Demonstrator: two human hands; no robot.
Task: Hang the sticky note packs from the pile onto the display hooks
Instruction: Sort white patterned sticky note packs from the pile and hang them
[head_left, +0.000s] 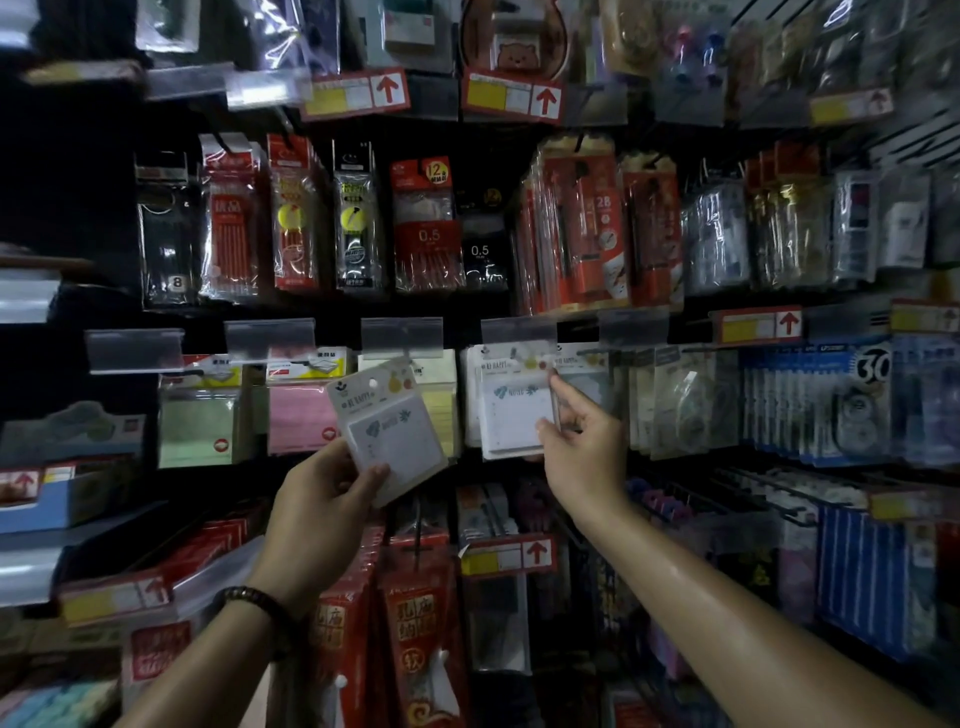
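My left hand (324, 499) grips a white sticky note pack (387, 423) by its lower edge, tilted, in front of the middle row of hooks. My right hand (582, 441) pinches the right edge of another white sticky note pack (511, 410) that hangs at the front of a bunch on a display hook (514, 353). The two packs look alike, each with a small hang hole at the top. The pile of packs is not in view.
Green (197, 426), pink (298, 418) and yellow (441, 410) note packs hang to the left on the same row. Pen packs (426, 228) fill the row above. Clear price holders (400, 335) jut out over the hooks. Red packets (415, 639) hang below, correction tapes (821, 405) to the right.
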